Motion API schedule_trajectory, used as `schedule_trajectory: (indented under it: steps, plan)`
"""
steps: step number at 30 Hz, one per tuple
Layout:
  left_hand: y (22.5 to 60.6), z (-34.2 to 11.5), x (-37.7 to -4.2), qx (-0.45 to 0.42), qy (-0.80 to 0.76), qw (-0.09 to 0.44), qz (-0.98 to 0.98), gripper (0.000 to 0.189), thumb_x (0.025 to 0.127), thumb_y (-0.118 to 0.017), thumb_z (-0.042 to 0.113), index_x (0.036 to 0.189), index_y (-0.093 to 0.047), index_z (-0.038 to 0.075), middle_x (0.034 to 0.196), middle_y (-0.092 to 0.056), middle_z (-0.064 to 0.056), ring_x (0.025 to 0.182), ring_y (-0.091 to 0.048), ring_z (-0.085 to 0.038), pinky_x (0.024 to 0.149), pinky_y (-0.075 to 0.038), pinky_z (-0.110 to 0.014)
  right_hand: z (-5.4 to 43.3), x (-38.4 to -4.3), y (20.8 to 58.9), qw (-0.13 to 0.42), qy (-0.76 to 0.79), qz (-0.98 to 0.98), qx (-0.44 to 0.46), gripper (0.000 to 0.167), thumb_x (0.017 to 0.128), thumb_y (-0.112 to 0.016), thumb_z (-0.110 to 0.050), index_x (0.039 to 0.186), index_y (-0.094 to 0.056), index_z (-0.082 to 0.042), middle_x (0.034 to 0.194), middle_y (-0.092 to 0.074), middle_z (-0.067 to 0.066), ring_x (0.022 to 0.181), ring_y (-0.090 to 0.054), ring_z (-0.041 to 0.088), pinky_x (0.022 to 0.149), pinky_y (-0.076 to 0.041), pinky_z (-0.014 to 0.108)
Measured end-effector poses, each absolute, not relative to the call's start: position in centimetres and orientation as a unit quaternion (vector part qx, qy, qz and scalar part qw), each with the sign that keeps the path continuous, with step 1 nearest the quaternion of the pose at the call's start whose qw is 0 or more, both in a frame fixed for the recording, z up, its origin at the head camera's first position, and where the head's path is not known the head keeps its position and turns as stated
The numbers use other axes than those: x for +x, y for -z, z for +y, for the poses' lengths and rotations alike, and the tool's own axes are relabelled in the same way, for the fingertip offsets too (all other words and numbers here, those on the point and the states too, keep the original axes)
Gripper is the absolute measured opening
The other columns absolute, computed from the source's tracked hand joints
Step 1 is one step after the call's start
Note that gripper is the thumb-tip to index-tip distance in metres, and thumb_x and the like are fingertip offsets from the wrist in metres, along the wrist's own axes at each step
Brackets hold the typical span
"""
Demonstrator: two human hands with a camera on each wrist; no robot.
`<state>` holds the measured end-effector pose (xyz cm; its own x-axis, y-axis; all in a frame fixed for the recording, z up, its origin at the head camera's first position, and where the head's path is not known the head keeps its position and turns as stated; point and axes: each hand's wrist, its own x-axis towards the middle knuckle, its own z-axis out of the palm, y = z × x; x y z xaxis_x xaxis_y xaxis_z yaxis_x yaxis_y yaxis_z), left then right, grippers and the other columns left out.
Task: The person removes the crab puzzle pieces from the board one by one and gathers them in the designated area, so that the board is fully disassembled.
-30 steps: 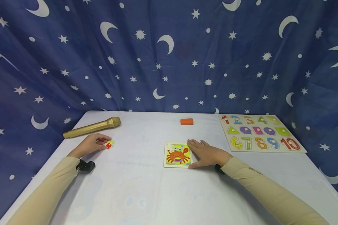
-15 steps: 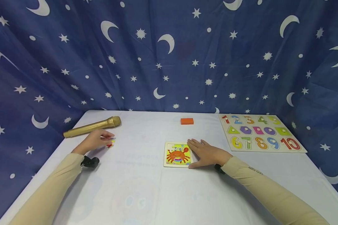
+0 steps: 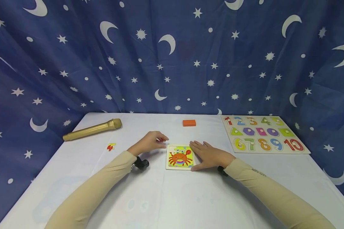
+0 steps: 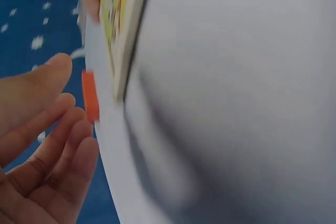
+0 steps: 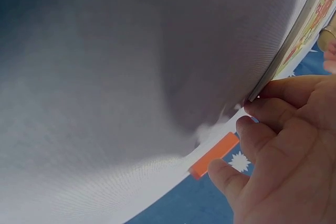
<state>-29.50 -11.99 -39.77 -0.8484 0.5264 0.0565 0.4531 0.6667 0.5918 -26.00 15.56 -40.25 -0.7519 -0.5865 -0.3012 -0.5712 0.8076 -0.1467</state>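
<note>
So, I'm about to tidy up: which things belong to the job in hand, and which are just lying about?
Belongs:
Crab puzzle, right grip at its edge, left grip nearby
Small red-and-yellow piece, probably, going by its colours

Apparently just lying about:
Gold microphone
Orange block
Number-and-shape board

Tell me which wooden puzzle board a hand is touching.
The small square wooden crab-picture board: the right hand touches its right edge, while no hand touches the large beige wooden number-and-shape board.
</note>
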Motion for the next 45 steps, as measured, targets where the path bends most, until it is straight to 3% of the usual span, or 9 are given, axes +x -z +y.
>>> schedule_trajectory:
  steps: [9, 18, 45]
  plan:
    - [40.5, -8.0, -30.1, 0.275, -0.304, 0.125, 0.904, 0.032, 0.078, -0.076, 0.011, 0.107, -0.069, 0.002, 0.078, -0.066, -0.001, 0.069, -0.056, -0.007, 0.065, -0.048, -0.018, 15.3, -26.0, 40.1, 0.169, 0.02, 0.935, -0.312, 0.104, 0.076, -0.061, -0.067, 0.15, -0.019, -0.005, 0.157, -0.019, 0.012, 0.146, -0.016, 0.028, 0.117, -0.014, 0.052]
    - [40.9, -7.2, -30.1, 0.237, -0.308, 0.136, 0.912, 0.03, 0.076, -0.077, 0.011, 0.104, -0.07, 0.004, 0.075, -0.065, -0.002, 0.062, -0.051, -0.007, 0.056, -0.041, -0.016, 15.5, -25.9, 40.3, 0.173, 0.024, 0.936, -0.307, 0.106, 0.076, -0.061, -0.067, 0.15, -0.019, -0.005, 0.157, -0.018, 0.012, 0.146, -0.015, 0.028, 0.117, -0.013, 0.052]
    - [41.7, -6.5, -29.7, 0.219, -0.33, 0.1, 0.913, 0.024, 0.075, -0.079, 0.013, 0.094, -0.066, 0.005, 0.073, -0.056, 0.0, 0.064, -0.048, -0.009, 0.059, -0.04, -0.017, 15.5, -26.0, 40.2, 0.169, 0.019, 0.934, -0.313, 0.105, 0.076, -0.06, -0.068, 0.15, -0.019, -0.005, 0.157, -0.018, 0.011, 0.146, -0.016, 0.028, 0.117, -0.013, 0.052]
